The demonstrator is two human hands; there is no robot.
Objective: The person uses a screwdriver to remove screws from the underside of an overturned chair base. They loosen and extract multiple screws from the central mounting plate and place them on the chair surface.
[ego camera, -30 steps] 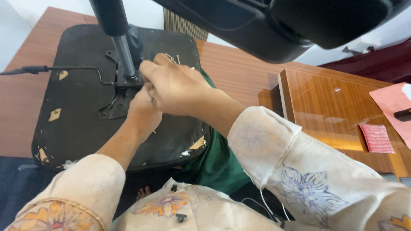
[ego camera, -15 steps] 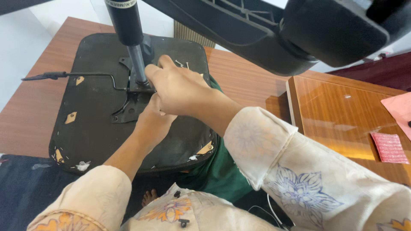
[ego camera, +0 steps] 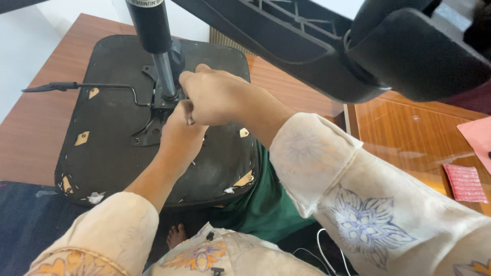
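An upturned black office chair seat (ego camera: pixel 110 148) lies on a wooden table, its underside up, with a metal mechanism plate (ego camera: pixel 153 128) and a grey gas-lift column (ego camera: pixel 161 66) rising from it. My left hand (ego camera: pixel 179 135) rests on the plate beside the column's base, fingers curled. My right hand (ego camera: pixel 225 97) sits over the left one, fingers closed close to the column; what they pinch is hidden. A thin lever with a black handle (ego camera: pixel 48 87) sticks out to the left. The chair's black star base (ego camera: pixel 327 46) hangs overhead.
A glossy wooden desk top (ego camera: pixel 409 138) stands at the right with a pink textured packet (ego camera: pixel 465 183) and a pink sheet (ego camera: pixel 478 135). Green cloth (ego camera: pixel 266 204) lies under the seat's near corner. My bare toes (ego camera: pixel 176 236) show below.
Both hands have stayed at the column's base; the right hand has shifted slightly to the right and closed tighter over the left. The view has tilted a little.
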